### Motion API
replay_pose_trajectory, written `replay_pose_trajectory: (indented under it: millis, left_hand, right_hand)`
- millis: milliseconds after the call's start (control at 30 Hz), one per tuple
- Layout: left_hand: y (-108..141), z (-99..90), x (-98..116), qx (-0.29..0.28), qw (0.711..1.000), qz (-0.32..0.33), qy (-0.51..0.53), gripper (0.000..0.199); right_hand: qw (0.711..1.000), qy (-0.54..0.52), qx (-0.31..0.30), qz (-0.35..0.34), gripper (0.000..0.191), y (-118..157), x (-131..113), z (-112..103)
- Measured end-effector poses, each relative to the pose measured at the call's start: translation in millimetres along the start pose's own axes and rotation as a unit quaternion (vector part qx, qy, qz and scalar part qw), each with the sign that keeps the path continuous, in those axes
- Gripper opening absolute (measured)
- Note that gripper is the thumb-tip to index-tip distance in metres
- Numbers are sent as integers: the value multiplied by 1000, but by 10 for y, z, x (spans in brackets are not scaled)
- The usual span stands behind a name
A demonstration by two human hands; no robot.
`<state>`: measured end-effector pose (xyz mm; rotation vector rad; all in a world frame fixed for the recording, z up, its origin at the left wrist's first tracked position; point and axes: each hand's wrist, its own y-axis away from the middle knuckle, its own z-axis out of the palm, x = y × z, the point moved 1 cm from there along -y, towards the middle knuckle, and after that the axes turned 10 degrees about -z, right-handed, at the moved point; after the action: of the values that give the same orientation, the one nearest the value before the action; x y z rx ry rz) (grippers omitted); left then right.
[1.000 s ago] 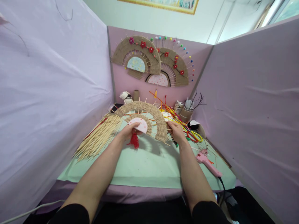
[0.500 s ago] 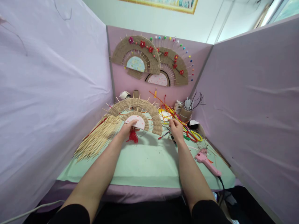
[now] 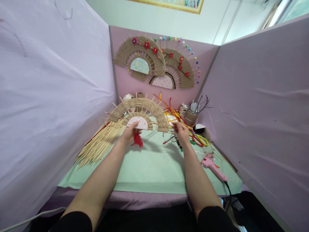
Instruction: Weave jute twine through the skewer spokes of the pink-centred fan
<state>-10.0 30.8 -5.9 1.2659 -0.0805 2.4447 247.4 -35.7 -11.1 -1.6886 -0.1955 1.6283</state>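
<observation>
My left hand (image 3: 131, 132) grips the woven fan (image 3: 140, 104) at its pink-dotted half-round centre (image 3: 141, 123), with the thumb on the front. Thin sticks poke out around the fan's curved edge. A red tassel (image 3: 137, 140) hangs below that hand. At the fan's lower right end, my right hand (image 3: 180, 130) is closed with its fingertips pinched. Whatever it pinches is too small to make out; thin sticks or strands show beside the fingertips.
A bundle of sticks (image 3: 100, 145) lies at the left on the green tabletop (image 3: 149, 174). Colourful pipe cleaners (image 3: 201, 140) and a pink glue gun (image 3: 214, 167) lie at the right. Behind stands a pot (image 3: 191, 118) with twigs. Two decorated fans (image 3: 138, 42) hang on the back panel.
The fan has turned to a more level pose, its right end raised and now close to my right hand. My left hand still grips it. My right hand has shifted slightly left.
</observation>
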Motion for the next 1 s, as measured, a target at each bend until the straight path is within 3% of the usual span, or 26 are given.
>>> replay_pose_trajectory:
  millis: [200, 400, 767, 1000]
  left_hand:
    - [-14, -9, -12, -24, 1000, -3, 14, 27]
    - [-27, -5, -21, -5, 1000, 8, 15, 27]
    - [-23, 20, -39, 17, 999, 46, 6, 27]
    - [-39, 8, -20, 40, 997, 67, 25, 31]
  right_hand:
    - [997, -61, -28, 24, 42, -9, 123, 37]
    - [994, -47, -72, 69, 52, 22, 119, 39]
    - [989, 133, -62, 6, 52, 15, 28, 28]
    - [975, 215, -12, -63, 40, 40, -26, 22]
